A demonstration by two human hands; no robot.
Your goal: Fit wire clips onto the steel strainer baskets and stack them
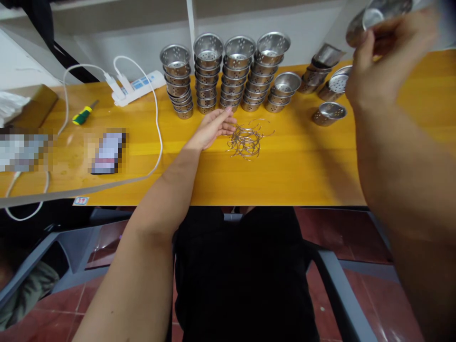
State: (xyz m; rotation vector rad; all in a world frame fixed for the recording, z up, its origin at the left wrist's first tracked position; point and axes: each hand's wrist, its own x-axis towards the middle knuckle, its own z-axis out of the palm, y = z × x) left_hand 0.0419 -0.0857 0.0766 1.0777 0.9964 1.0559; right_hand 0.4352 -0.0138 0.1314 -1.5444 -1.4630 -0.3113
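My right hand [386, 64], raised at the upper right, grips a shiny metal cup [356, 29] tilted on its side; part of the cup lies behind the fingers and is blurred. On the table my left hand [213, 127] rests with fingers apart, beside a loose pile of thin bent wire pieces [245, 141]. Behind it stand several upright stacks of perforated metal cups [207, 66]. A shorter cup stack [283, 92] ends the row on the right. Below my right hand are a single upright cup [329, 114] and several tipped cups [316, 71].
To the left lie a white power strip [146, 88] with plugged-in cables, a green and yellow screwdriver [84, 115] and a phone [109, 152]. A cardboard box [41, 104] sits at the far left. A white cable [159, 128] loops across the yellow table [285, 180].
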